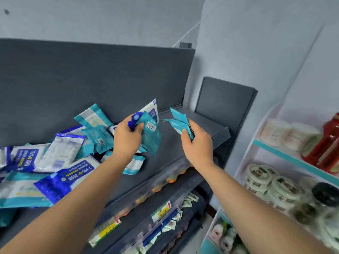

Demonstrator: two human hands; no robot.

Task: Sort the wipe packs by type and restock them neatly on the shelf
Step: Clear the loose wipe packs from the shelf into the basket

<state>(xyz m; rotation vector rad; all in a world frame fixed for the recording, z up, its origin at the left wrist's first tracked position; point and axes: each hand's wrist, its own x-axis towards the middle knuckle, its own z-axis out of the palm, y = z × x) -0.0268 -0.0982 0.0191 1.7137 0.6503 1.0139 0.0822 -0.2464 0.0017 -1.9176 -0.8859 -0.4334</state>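
Observation:
A loose heap of wipe packs (60, 158) covers the left half of the dark grey top shelf (174, 143); some are blue and white alcohol wipes, others teal. My left hand (126, 138) grips a bunch of packs (149, 125) above the shelf's middle, teal ones in front and a blue and white one behind. My right hand (196, 142) holds two teal packs (180, 121) just to the right, a short gap away from the left bunch.
The shelf's right part is bare, ending at a grey side panel (223, 99). Lower shelves (165, 213) carry price tags and small sachets. At the right a white rack (286, 156) holds round tubs and red bottles.

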